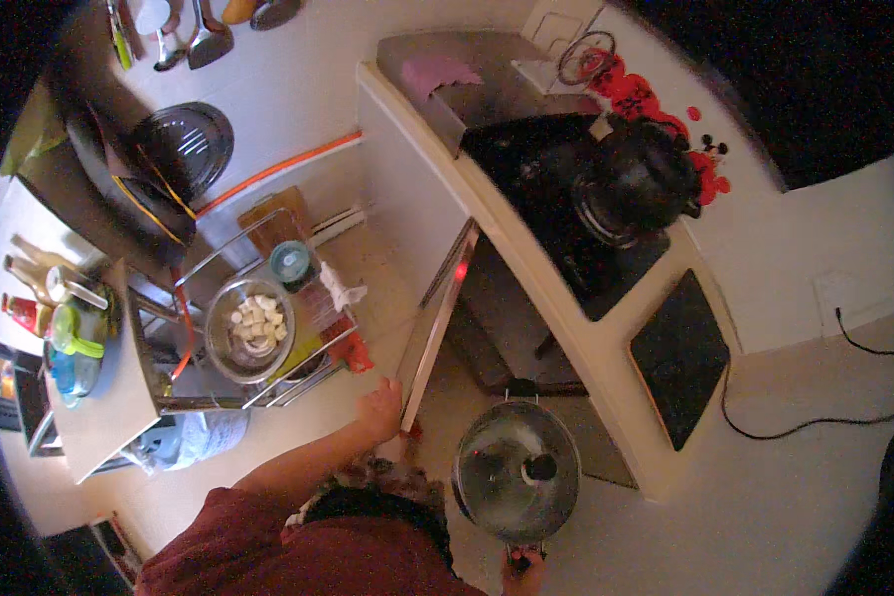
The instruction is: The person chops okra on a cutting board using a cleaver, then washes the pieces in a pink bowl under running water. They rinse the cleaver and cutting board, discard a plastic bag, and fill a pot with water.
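Note:
My left hand (381, 410) is at the outer edge of an open cabinet door (438, 328), its fingers curled against it. Under the counter, the cabinet interior (521, 328) is dark. In my right hand (523, 572), low in the view, is the near side handle of a round two-handled pan (458, 484). A glass lid (506, 506) with a dark knob (539, 467) covers the pan. Its far handle (521, 387) points toward the cabinet opening. What the pan contains cannot be made out through the glass.
On the counter, a dark pot (641, 179) sits on a black stovetop (551, 201), near a black board (682, 357). To the left, a wire rack (320, 346) carries a bowl of pale chunks (249, 331). Bottles (26, 279) stand on a table (112, 417).

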A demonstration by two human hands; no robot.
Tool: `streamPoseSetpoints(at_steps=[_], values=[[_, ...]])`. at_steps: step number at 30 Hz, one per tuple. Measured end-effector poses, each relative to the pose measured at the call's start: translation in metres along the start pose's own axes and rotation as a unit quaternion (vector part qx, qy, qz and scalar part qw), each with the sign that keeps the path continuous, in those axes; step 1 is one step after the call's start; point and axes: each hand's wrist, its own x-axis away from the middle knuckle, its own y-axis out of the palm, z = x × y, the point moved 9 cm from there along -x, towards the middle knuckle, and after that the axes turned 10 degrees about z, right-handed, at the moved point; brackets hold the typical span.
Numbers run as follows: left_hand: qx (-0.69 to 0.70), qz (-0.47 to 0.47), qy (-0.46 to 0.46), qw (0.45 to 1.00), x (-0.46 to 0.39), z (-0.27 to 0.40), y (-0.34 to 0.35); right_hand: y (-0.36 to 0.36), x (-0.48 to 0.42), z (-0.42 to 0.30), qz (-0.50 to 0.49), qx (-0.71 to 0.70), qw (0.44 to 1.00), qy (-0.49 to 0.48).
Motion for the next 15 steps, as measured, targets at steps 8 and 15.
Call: streamPoseSetpoints(at_steps=[8, 15], values=[[0.07, -0.014, 0.055, 0.996, 0.013, 0.065, 0.029, -0.001, 0.079, -0.046, -0.052, -0.031, 0.982, -0.181], [0.182, 0.155, 0.176, 0.955, 0.018, 0.042, 0.004, 0.071, 0.084, -0.104, 0.016, -0.126, 0.99, -0.061]])
